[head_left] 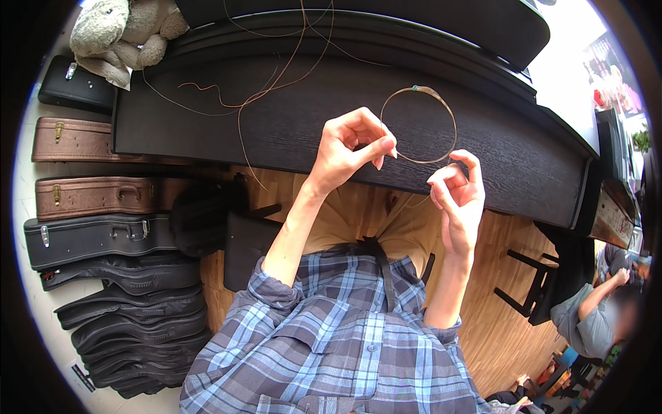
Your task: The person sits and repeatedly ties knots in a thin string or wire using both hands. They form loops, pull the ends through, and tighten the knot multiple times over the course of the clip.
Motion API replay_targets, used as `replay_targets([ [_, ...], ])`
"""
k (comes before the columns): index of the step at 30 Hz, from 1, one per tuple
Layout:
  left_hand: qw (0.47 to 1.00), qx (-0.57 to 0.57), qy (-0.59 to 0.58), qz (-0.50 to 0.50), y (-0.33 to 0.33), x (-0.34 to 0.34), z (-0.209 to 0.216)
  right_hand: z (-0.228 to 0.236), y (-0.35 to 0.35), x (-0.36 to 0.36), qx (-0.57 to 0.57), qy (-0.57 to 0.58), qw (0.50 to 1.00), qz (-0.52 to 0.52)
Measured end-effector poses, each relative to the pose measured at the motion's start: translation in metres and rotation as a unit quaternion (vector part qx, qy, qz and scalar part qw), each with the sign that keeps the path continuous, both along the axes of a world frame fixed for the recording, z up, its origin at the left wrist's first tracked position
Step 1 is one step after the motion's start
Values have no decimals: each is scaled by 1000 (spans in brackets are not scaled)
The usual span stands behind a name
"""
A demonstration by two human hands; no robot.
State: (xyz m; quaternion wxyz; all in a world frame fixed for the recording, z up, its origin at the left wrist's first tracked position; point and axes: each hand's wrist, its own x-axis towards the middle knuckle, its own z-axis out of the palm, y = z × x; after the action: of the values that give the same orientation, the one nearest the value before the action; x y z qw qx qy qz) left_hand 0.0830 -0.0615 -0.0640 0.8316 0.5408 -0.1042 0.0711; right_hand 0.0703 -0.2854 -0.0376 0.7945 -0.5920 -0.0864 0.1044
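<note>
A thin brass-coloured instrument string coiled into a ring [455,124] is held up over the black wooden top, with a small teal spot on its upper edge. My left hand [352,148] is closed in a pinch on the ring's lower left side. My right hand [460,193] is closed at the lower right, thumb and fingertips pinched by the ring. A fine end of string curves down beside the right fingers. Loose copper-coloured and silvery strings [258,95] lie tangled on the top, to the left of my hands; one end hangs over the front edge.
The black top [207,131] looks like a closed piano. A plush toy [127,34] sits at the far left. Brown instrument cases [96,199] and black gig bags [138,310] stand along the left. A black stool [527,290] and a seated person [586,317] are at right.
</note>
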Motion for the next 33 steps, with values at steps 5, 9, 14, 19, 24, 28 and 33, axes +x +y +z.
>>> replay_targets([
  [5, 999, 42, -1, -17, -1, -1, 0, -3, 7, 0, 138, 72, 987, 35],
  [9, 997, 76, -14, -26, 1, -1, 0, 1, 13, 0, 133, 57, 987, 67],
  [14, 996, 83, -6, -24, 0, -1, 0, 2, 17, 0, 76, 45, 996, 17],
  [19, 995, 98, -10, -28, 0, -2, 2, -7, 10, 4, 77, -4, 997, 5],
  [24, 981, 179, -56, -57, 4, -1, 3, -17, 11, 1, 198, 72, 977, -15],
  [28, 980, 178, -75, -46, 3, 0, 2, -15, 19, -4, 170, 84, 981, -45],
  [33, 977, 182, -79, -72, 4, -1, 3, -7, 20, -2, 99, 76, 990, -59],
])
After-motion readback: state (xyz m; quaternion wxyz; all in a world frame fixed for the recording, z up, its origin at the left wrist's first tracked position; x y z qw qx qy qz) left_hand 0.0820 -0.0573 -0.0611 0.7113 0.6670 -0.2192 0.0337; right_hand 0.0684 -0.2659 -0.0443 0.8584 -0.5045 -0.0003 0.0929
